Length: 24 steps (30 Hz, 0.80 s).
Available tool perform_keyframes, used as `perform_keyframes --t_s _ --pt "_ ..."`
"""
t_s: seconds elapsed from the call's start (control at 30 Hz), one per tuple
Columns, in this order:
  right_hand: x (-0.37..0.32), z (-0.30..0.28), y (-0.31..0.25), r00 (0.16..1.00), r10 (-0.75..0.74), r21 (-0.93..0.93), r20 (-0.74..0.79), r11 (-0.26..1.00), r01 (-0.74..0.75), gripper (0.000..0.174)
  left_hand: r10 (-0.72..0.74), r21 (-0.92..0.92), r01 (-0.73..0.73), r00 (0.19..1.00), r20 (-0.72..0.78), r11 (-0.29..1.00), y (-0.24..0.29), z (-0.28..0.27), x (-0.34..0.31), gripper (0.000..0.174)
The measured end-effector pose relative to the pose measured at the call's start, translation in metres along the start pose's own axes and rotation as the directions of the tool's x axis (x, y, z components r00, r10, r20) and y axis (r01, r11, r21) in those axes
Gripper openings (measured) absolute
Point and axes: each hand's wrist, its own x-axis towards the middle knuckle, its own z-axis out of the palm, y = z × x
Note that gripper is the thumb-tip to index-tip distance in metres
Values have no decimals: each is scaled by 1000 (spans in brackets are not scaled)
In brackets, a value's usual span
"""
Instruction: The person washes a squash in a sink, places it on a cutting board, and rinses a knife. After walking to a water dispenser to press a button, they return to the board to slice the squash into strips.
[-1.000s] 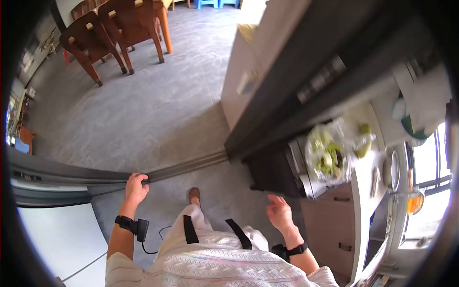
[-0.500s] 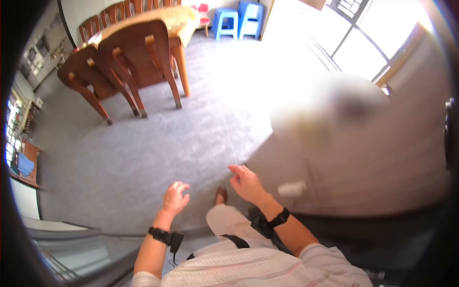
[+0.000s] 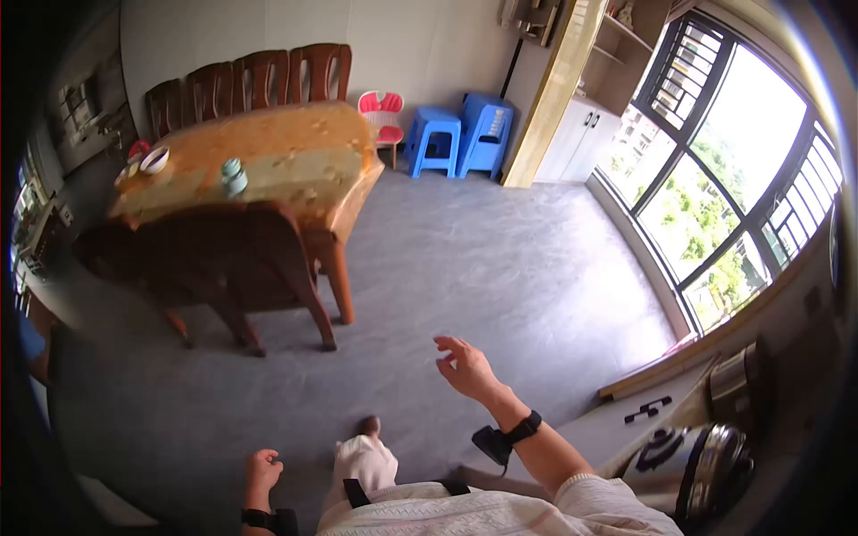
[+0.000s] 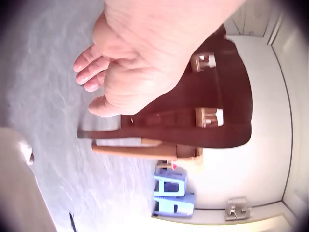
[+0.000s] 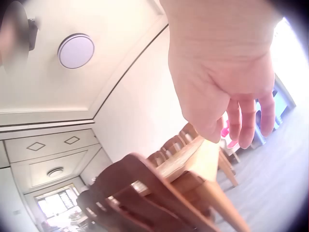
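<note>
My left hand (image 3: 262, 469) hangs low at the bottom of the head view, its fingers loosely bent around nothing. Farther forward, my right hand (image 3: 466, 368) is held out over the grey floor with relaxed fingers and nothing in them. Both wrist views show bare palms and dark wooden chairs beyond. Ahead on the left stands a dining table (image 3: 295, 134) with an orange-brown patterned top. On it are a teal jar (image 3: 233, 177) and a small bowl (image 3: 155, 161). A dark wooden chair (image 3: 223, 259) stands on the table's near side, apart from both hands.
Blue plastic stools (image 3: 435, 141) and a small red-and-white chair (image 3: 382, 116) stand by the back wall. A large window (image 3: 715, 161) fills the right side. Close at my right, a rounded metallic appliance (image 3: 706, 469) stands by a pale surface with black handles (image 3: 648, 410).
I have moved from the kitchen doorway into the dining room, and the table now looks nearer. The left hand has left the door frame and dropped lower; the right has swung forward.
</note>
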Motion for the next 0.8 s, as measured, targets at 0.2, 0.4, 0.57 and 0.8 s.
perform_keyframes --t_s 0.2,0.4,0.57,0.8 --pt "105 -116 86 927 276 -46 -254 954 -297 39 448 67 -472 865 226 879 262 66 190 26" --pt "187 -236 209 778 461 -68 -426 841 -536 39 727 -51 -750 619 298 659 520 159 324 27" --pt "307 -332 287 744 457 -123 -488 807 -577 40 682 -9 -733 629 373 680 633 208 417 27" --pt "575 -436 293 889 257 -226 -379 906 -358 40 512 20 -530 828 229 848 709 213 545 29"
